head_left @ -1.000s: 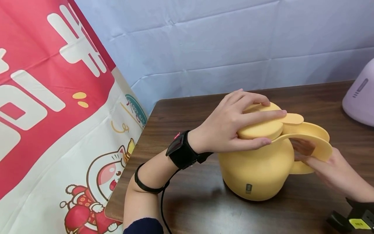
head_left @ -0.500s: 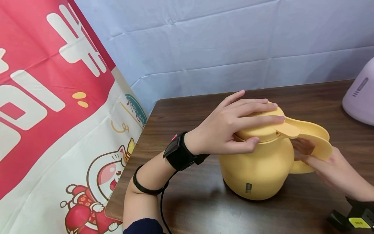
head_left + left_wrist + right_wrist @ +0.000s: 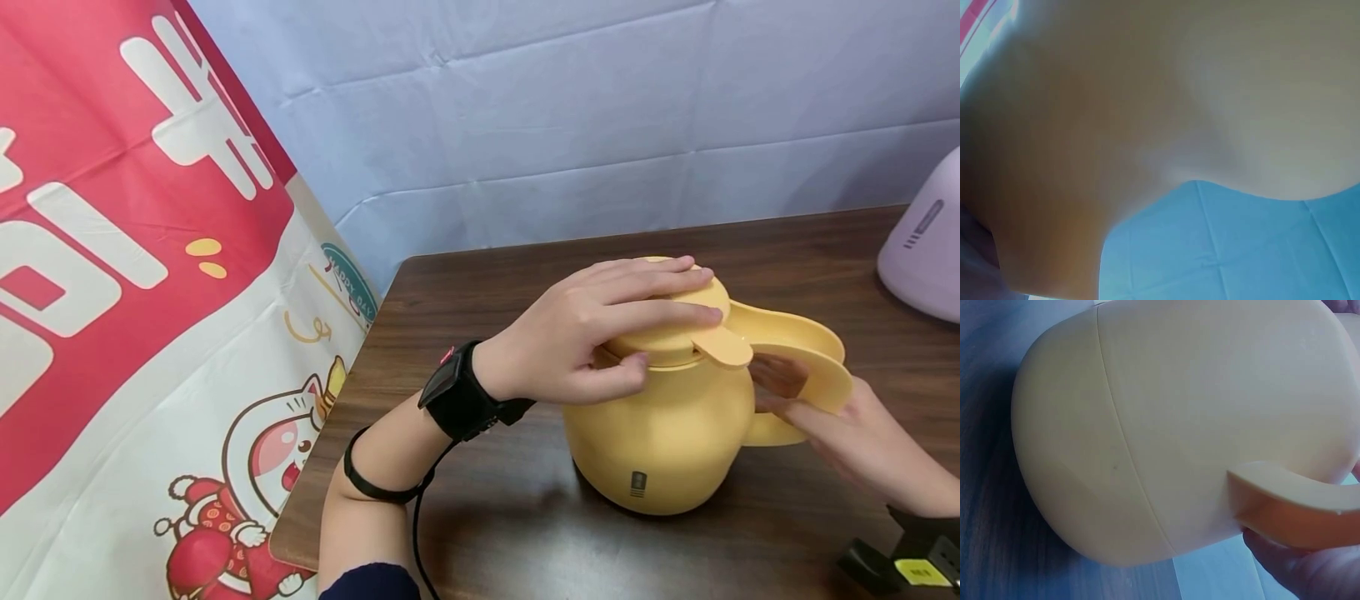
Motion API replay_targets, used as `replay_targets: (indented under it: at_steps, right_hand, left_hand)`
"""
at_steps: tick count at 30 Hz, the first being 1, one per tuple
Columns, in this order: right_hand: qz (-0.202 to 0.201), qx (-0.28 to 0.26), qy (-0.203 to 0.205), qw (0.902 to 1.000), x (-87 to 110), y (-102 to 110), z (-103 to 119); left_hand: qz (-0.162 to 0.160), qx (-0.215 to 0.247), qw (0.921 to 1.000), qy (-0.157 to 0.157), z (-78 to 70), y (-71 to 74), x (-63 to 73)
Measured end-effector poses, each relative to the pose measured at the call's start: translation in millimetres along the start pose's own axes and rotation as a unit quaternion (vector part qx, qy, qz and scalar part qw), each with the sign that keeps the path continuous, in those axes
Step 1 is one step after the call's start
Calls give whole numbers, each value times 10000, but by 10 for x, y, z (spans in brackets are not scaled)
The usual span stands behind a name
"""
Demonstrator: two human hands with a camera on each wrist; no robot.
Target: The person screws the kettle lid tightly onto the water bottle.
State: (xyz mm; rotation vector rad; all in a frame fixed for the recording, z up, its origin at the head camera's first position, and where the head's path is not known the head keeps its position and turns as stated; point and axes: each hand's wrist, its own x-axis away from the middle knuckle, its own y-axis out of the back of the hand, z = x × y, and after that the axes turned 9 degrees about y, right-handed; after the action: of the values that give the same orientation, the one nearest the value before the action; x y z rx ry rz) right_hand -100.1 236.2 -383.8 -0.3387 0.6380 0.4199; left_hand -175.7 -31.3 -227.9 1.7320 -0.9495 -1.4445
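A yellow insulated jug [image 3: 660,442] stands upright on the wooden table. My left hand [image 3: 588,333] lies over its round lid [image 3: 718,293], fingers across the top and thumb on the near side, gripping it. The lid's tab [image 3: 726,347] points toward the near right, beside the handle top. On the right, my right hand [image 3: 847,433] grips the jug's loop handle [image 3: 832,362], its fingers passing inside the loop. The right wrist view shows the jug's side [image 3: 1210,394] and lower handle [image 3: 1297,500] close up. Blurred, close surfaces fill most of the left wrist view.
A lilac rounded vessel [image 3: 926,250] stands at the table's far right. Pale blue cloth [image 3: 570,108] hangs behind the table [image 3: 480,300], and a red and white printed cloth [image 3: 135,250] hangs at the left. A black cable [image 3: 417,533] trails from the left wrist.
The lid has turned clockwise seen from above, its tab swinging from the handle top toward the near side. My left hand has turned with it. The right hand and jug body stay put.
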Motion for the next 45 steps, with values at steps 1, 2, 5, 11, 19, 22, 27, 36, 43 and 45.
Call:
replay_targets:
  at_steps: [1, 2, 5, 11, 19, 22, 27, 36, 43, 45]
  right_hand:
    - [12, -50, 22, 10000, 1, -1, -2]
    - [34, -109, 44, 9999, 2, -2, -5]
    - [98, -143, 72, 9998, 6, 0, -5]
    - [154, -34, 4, 9999, 14, 14, -1]
    - [35, -23, 21, 10000, 21, 17, -12]
    - [42, 11, -11, 10000, 21, 14, -9]
    - [76, -47, 21, 10000, 23, 13, -7]
    - [93, -53, 32, 9999, 21, 15, -7]
    - [64, -22, 95, 9999, 20, 12, -15]
    - [42, 12, 95, 9999, 21, 11, -15]
  left_hand:
    - [-7, 39, 10000, -28, -1, -2, -1]
    - [-13, 71, 10000, -44, -4, -3, -2]
    - [-72, 96, 9999, -25, -28, -12, -3]
    - [-465, 32, 9989, 44, -103, -47, -15]
    - [-929, 312, 9951, -147, -132, -90, -18]
    - [-969, 341, 9946, -121, -126, -95, -6]
    - [-821, 327, 9961, 22, -118, -87, 24]
    - [-623, 598, 9962, 71, -85, -70, 77]
    - [-450, 191, 9988, -8, -46, -49, 114]
    - [-432, 190, 9989, -46, -39, -46, 114]
